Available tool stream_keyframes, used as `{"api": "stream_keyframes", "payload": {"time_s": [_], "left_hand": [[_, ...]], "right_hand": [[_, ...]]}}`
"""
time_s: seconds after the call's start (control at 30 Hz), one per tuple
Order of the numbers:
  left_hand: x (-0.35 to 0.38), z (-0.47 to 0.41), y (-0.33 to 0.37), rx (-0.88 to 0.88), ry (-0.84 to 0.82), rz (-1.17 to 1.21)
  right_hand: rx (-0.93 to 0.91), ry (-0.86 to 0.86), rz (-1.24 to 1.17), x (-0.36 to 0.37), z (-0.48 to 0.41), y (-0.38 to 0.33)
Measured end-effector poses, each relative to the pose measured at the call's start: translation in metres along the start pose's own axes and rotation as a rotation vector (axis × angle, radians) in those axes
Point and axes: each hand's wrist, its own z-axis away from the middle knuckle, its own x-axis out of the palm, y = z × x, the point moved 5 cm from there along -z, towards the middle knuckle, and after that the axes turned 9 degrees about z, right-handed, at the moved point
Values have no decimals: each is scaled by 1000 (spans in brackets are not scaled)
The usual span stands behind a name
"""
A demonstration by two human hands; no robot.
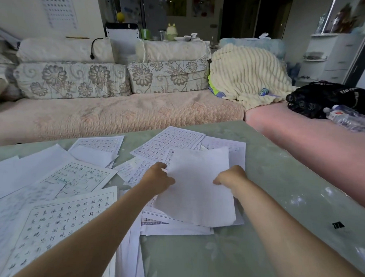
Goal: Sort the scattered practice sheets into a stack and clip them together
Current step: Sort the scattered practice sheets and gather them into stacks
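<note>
A blank-faced white sheet (198, 186) lies tilted on top of a loose pile of practice sheets (174, 227) at the middle of the table. My left hand (158, 177) pinches its left edge and my right hand (231, 177) grips its right edge. More practice sheets with printed grids and handwritten characters lie scattered: one large sheet (56, 233) at the near left, one (76, 179) above it, and a grid sheet (171, 143) at the far middle. No clip is visible.
The table (279, 183) has a pale green glossy cover, with a small black mark (338, 225) at the right. A pink sofa (116, 113) runs along the far edge. A plastic water bottle (347, 118) and a black garment (323, 97) lie at the right.
</note>
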Motion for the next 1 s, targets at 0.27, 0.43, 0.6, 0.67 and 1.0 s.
{"api": "stream_keyframes", "payload": {"time_s": [0.27,0.43,0.6,0.67,1.0], "left_hand": [[4,-30,15,176,-33,-51],[5,-63,22,197,85,-636],[4,-99,4,106,11,-761],[2,-101,0,149,24,-765],[13,-45,14,522,124,-643]], "right_hand": [[-4,84,-121,-25,-15,16],[-125,128,-203,-29,-27,18],[-202,109,174,-21,-30,17],[-253,254,539,-23,-24,14],[-658,-53,760,37,9,-13]]}}
